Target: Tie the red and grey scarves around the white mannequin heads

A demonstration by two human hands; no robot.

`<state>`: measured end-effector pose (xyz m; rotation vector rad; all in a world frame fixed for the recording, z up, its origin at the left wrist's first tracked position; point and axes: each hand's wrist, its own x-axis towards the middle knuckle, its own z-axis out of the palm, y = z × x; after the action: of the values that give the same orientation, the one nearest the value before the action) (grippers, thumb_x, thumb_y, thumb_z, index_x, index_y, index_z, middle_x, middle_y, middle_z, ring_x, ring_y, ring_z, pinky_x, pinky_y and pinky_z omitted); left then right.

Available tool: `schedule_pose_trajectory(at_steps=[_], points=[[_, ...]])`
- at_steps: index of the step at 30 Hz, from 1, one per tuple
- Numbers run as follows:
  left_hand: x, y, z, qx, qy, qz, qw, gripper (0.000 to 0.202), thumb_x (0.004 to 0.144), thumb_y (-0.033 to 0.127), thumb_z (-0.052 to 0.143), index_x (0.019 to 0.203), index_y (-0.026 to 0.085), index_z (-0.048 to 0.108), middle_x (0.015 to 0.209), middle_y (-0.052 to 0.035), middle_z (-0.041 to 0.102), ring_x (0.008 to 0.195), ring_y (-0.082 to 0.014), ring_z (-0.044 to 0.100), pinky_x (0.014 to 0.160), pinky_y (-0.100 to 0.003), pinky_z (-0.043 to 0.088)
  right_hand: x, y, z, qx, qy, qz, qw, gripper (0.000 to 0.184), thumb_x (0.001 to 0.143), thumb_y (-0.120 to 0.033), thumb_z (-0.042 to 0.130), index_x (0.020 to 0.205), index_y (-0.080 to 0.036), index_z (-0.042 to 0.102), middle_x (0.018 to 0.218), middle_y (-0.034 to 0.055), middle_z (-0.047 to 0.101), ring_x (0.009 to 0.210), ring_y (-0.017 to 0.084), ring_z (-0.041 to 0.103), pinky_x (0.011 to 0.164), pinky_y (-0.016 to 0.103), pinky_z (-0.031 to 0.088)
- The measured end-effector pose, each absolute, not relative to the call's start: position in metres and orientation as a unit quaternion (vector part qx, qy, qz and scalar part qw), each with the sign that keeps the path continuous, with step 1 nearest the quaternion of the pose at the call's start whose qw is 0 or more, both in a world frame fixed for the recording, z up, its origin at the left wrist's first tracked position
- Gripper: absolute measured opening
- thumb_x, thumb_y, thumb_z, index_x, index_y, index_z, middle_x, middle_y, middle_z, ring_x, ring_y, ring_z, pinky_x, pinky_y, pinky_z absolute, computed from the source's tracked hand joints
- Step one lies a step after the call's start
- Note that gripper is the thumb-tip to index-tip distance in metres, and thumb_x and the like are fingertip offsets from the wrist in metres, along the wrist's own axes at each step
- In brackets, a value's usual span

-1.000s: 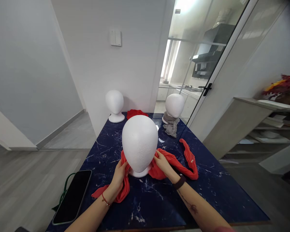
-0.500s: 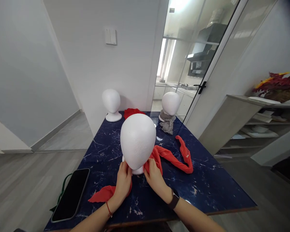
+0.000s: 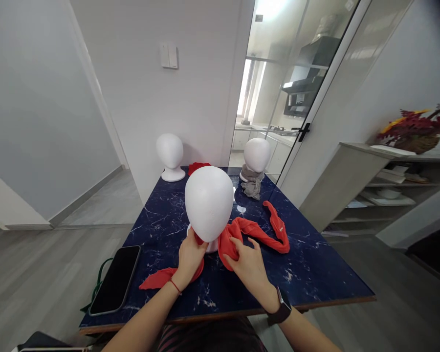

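Note:
A white foam mannequin head [image 3: 209,203] stands at the middle of the table, its neck partly hidden by my hands and a coral-red scarf [image 3: 254,231]. The scarf runs round the neck. Its long end curves off to the right, and a shorter pointed end lies at the left. Close under the chin, my left hand [image 3: 190,256] is closed on the scarf at the left side of the neck. My right hand [image 3: 248,264] is apart from the neck, thumb and fingers spread at the bunched part of the scarf on the right, seemingly touching it without a grip.
Another foam head [image 3: 170,156] stands at the back left, and one wearing a grey scarf [image 3: 252,183] at the back right. A dark red cloth [image 3: 198,168] lies between them. A black phone [image 3: 116,279] rests at the left edge of the blue marbled table [image 3: 315,274].
My right hand has come away from the neck to the right and its fingers have opened. My left hand stays at the neck. The view has shifted slightly.

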<state>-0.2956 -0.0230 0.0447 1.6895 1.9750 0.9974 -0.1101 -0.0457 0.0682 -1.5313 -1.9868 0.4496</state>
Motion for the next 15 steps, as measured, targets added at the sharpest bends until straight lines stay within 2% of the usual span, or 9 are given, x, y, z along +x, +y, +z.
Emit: schedule_pose_trajectory(at_steps=[2, 4, 6, 8, 10, 12, 15], points=[[-0.293, -0.023, 0.045, 0.589, 0.712, 0.341, 0.173, 0.054, 0.081, 0.045, 0.053, 0.124, 0.013, 0.044, 0.097, -0.0158, 0.07, 0.088, -0.0323, 0.067, 0.068, -0.033, 0.044, -0.117, -0.049, 0.067, -0.577, -0.684, 0.285, 0.343, 0.053, 0.074, -0.033, 0.064, 0.123, -0.016, 0.051, 0.08, 0.0067, 0.069, 0.081, 0.025, 0.065, 0.09, 0.047, 0.043], [-0.292, -0.024, 0.045, 0.586, 0.713, 0.343, 0.177, 0.053, 0.082, 0.048, 0.052, 0.122, 0.013, 0.045, 0.096, -0.0161, 0.07, 0.088, -0.0317, 0.067, 0.067, -0.032, 0.043, -0.126, -0.055, 0.06, -0.524, -0.588, 0.48, 0.387, 0.056, 0.072, -0.041, 0.067, 0.12, -0.016, 0.051, 0.084, 0.0069, 0.068, 0.08, 0.023, 0.065, 0.079, 0.038, 0.049], [-0.291, -0.024, 0.044, 0.587, 0.707, 0.35, 0.183, 0.051, 0.082, 0.049, 0.052, 0.118, 0.014, 0.047, 0.095, -0.016, 0.07, 0.089, -0.0311, 0.067, 0.066, -0.032, 0.043, -0.137, -0.065, 0.052, -0.452, -0.479, 0.652, 0.375, 0.05, 0.073, -0.05, 0.064, 0.107, -0.015, 0.058, 0.086, 0.0078, 0.067, 0.077, 0.021, 0.064, 0.071, 0.034, 0.05], [-0.291, -0.025, 0.043, 0.586, 0.709, 0.35, 0.178, 0.05, 0.081, 0.05, 0.052, 0.115, 0.014, 0.048, 0.094, -0.0159, 0.07, 0.088, -0.0311, 0.067, 0.066, -0.031, 0.043, -0.146, -0.077, 0.046, -0.411, -0.44, 0.731, 0.321, 0.046, 0.073, -0.055, 0.064, 0.093, -0.013, 0.062, 0.08, 0.007, 0.066, 0.069, 0.019, 0.062, 0.065, 0.032, 0.048], [-0.291, -0.025, 0.041, 0.587, 0.713, 0.344, 0.17, 0.049, 0.081, 0.05, 0.053, 0.113, 0.014, 0.048, 0.093, -0.0159, 0.07, 0.085, -0.0309, 0.067, 0.065, -0.031, 0.042, -0.151, -0.091, 0.045, -0.41, -0.511, 0.695, 0.295, 0.041, 0.073, -0.052, 0.066, 0.084, -0.013, 0.064, 0.074, 0.0055, 0.064, 0.068, 0.018, 0.059, 0.066, 0.032, 0.047], [-0.291, -0.025, 0.04, 0.586, 0.715, 0.339, 0.172, 0.047, 0.081, 0.05, 0.052, 0.111, 0.014, 0.049, 0.091, -0.0154, 0.07, 0.084, -0.03, 0.067, 0.064, -0.031, 0.041, -0.154, -0.103, 0.047, -0.447, -0.63, 0.551, 0.314, 0.031, 0.073, -0.044, 0.068, 0.079, -0.014, 0.065, 0.077, 0.0066, 0.064, 0.082, 0.022, 0.058, 0.078, 0.037, 0.045], [-0.29, -0.026, 0.041, 0.58, 0.714, 0.341, 0.191, 0.047, 0.081, 0.052, 0.052, 0.109, 0.015, 0.05, 0.089, -0.0136, 0.07, 0.079, -0.0275, 0.067, 0.062, -0.03, 0.041, -0.158, -0.121, 0.049, -0.505, -0.742, 0.307, 0.318, 0.015, 0.076, -0.032, 0.067, 0.08, -0.017, 0.066, 0.087, 0.0088, 0.065, 0.106, 0.03, 0.051, 0.099, 0.051, 0.031]])
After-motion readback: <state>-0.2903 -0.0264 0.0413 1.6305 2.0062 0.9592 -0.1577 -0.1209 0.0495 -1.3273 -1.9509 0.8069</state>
